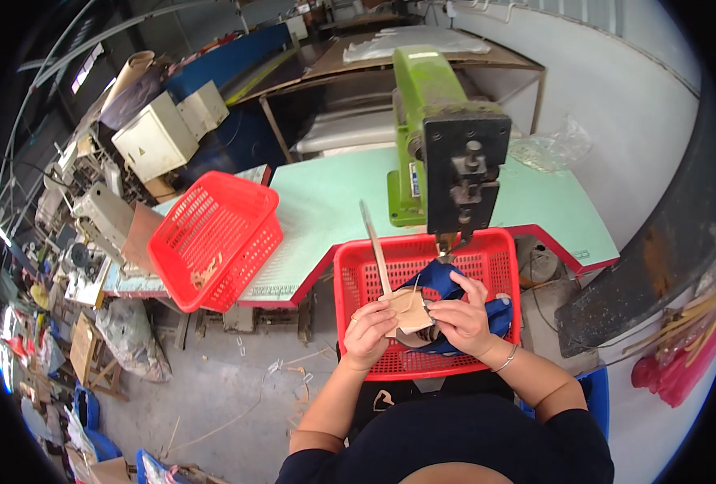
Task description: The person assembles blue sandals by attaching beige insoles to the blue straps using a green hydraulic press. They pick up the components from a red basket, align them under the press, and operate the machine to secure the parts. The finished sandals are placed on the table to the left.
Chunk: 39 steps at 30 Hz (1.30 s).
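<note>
Over a red plastic basket (346, 278) in front of me, both hands hold a small flat beige piece (410, 310), perhaps leather or cloth. My left hand (370, 332) pinches its left edge, and my right hand (464, 316) grips its right edge with thumb and fingers. From near the left fingers a long pale strip (375, 250) sticks up past the basket's far rim. Blue material (499, 316) lies in the basket, partly under my right hand. Just beyond stands a green machine (426, 97), its black head above the basket's far side.
A pale green worktop (317, 198) with a red edge surrounds the machine. To its left, a second red basket (237, 274) sits tilted with small beige bits inside. A dark metal beam (640, 266) rises at the right. Clear plastic bags (132, 339) stand on the floor at left.
</note>
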{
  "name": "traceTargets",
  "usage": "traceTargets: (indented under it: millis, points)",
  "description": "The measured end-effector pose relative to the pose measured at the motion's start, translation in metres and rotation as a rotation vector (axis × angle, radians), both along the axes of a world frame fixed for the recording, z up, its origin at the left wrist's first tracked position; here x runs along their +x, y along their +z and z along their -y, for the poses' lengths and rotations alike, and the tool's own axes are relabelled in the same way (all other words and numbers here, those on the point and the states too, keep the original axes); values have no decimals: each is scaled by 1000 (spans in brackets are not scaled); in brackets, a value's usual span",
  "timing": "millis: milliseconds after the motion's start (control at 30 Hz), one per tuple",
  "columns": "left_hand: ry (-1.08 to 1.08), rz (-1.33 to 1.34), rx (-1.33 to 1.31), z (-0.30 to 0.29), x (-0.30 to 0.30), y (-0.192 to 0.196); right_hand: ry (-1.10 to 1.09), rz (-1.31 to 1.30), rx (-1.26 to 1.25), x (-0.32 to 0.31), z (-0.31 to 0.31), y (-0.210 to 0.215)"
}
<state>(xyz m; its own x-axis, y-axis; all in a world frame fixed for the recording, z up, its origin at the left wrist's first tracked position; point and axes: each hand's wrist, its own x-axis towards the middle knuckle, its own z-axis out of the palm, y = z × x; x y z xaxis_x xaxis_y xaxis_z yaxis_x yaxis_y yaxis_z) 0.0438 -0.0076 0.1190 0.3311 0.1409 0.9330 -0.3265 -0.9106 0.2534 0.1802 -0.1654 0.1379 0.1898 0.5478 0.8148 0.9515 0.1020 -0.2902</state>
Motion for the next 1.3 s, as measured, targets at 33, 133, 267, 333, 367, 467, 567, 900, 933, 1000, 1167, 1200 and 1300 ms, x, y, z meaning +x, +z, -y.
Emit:
traceTargets:
  millis: [33, 133, 267, 333, 367, 467, 567, 900, 933, 1000, 1167, 1200, 1300]
  points:
    - [4, 11, 18, 0, -2, -2, -3, -8, 6, -3, -1, -2]
    - [30, 7, 42, -2, -10, -7, 1, -2, -10, -6, -4, -9]
    - [60, -22, 39, -3, -17, -11, 17, 2, -19, -8, -8, -11]
    - [64, -30, 36, -3, -17, -12, 15, 8, -31, -7, -9, -13]
    - [67, -36, 35, -3, -19, -11, 18, 5, -37, -8, -9, -14]
    - [69, -38, 33, -3, -19, -12, 17, -3, -52, -8, -9, -15]
    - [68, -45, 29, -2, -20, -15, 11, -7, -68, -9, -9, -17]
    - [-104, -418, -378, 10, -21, -10, 198, -262, -349, -19, -9, -10]
    - [-192, -448, -647, 13, -21, -12, 265, -310, -442, -16, -11, -16]
    - [-364, -499, -1187, 16, -20, -19, 419, -583, -439, -7, -19, -25]
    - [-408, -557, -1331, 13, -22, -12, 522, -1022, -560, 2, -12, -12]
    - [-413, -546, -1336, 14, -21, -12, 517, -1007, -576, 3, -10, -14]
    - [-453, -492, -1331, 16, -19, -14, 407, -801, -685, 7, -9, -2]
